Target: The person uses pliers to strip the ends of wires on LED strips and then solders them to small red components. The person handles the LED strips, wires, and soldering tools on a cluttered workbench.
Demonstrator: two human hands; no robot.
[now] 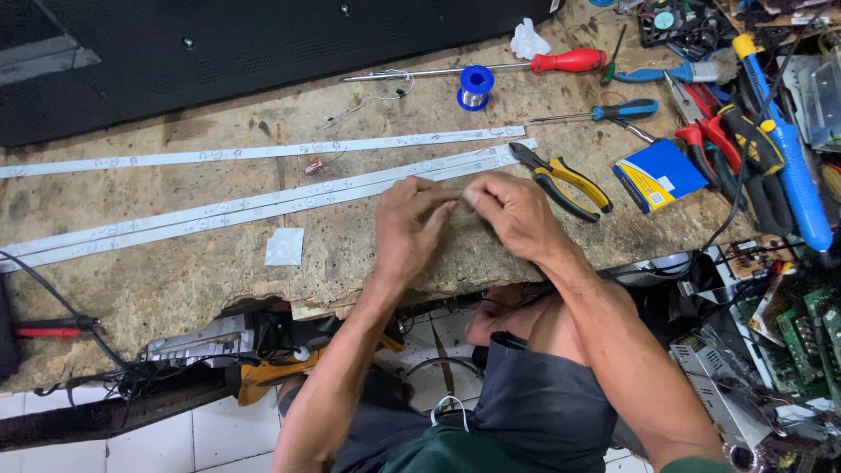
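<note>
My left hand [410, 226] and my right hand [517, 213] meet over the worn workbench [193, 280], fingertips pinched together around something tiny that I cannot make out. They hover just in front of three long white LED strips [263, 207] lying across the bench. Yellow-handled pliers [565, 180] lie just right of my right hand. A small white square piece [285, 246] rests on the bench to the left of my left hand.
A solder spool [475, 86], red-handled screwdriver [526, 64], blue-handled screwdriver [613, 111], blue box [659, 174] and blue soldering tool [788, 158] lie at the right. A dark panel [219, 52] spans the back. Circuit boards [806, 324] sit at the lower right.
</note>
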